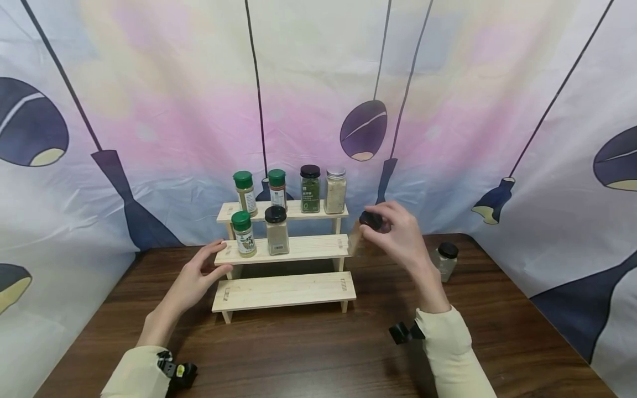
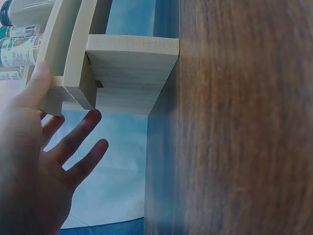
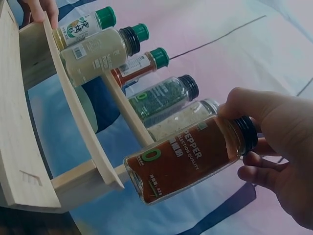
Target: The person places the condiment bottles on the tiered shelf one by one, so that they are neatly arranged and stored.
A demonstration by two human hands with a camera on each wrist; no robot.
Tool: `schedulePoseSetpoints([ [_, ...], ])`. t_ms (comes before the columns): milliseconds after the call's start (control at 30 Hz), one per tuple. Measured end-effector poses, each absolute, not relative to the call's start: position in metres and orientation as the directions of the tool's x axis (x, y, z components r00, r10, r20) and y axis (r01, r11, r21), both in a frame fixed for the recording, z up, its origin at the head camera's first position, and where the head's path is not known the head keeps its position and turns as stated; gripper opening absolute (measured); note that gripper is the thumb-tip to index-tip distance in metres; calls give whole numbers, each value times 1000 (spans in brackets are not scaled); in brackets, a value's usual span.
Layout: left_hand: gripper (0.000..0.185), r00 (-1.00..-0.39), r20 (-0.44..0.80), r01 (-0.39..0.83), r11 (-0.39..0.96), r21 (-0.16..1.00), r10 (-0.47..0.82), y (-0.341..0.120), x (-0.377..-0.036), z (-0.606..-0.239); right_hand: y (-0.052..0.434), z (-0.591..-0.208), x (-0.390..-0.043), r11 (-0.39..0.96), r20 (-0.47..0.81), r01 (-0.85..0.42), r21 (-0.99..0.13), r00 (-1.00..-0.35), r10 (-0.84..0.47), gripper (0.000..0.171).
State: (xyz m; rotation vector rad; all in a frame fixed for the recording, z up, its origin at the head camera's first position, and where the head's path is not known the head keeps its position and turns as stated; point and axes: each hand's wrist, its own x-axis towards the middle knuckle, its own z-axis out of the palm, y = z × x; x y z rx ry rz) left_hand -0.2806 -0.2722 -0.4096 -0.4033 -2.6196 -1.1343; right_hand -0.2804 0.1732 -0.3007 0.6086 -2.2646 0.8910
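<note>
Nearest on the worktop (image 1: 308,354), the left hand (image 1: 196,279) steadies the wooden rack (image 1: 283,290), fingers loose, thumb on the middle step's left end. Right of that step, the right hand (image 1: 400,235) clamps a jar's black cap (image 3: 247,133). The jar (image 3: 183,159) reads "PEPPER"; shelving it needs an upright set-down beside the grey-filled jar (image 1: 276,230).

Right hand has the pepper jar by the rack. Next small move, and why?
Probably lower the pepper jar onto the middle shelf, right of the black-capped jar. The right hand grips it by the cap beside that shelf's bare right end; the left hand touches the rack.
</note>
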Motion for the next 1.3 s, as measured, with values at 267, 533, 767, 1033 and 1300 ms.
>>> schedulePoseSetpoints([
  [267,66,-925,351,352,670,654,144,-273,-279,-410,158,-289,-284,667,693,-634,-392,-680,-239,37],
  [533,64,-923,358,353,686,636,142,-273,-279,-411,139,-280,-290,654,692,-665,-361,-661,-291,38],
  [767,63,-918,371,361,692,626,143,-274,-279,-411,125,-278,-297,623,677,-702,-344,-645,-354,38],
  [1033,63,-925,353,350,684,640,143,-272,-280,-410,109,-281,-308,598,646,-712,-368,-659,-386,36],
  [1300,64,-927,346,347,683,643,145,-273,-280,-409,95,-278,-317,612,598,-694,-379,-688,-410,37],
])
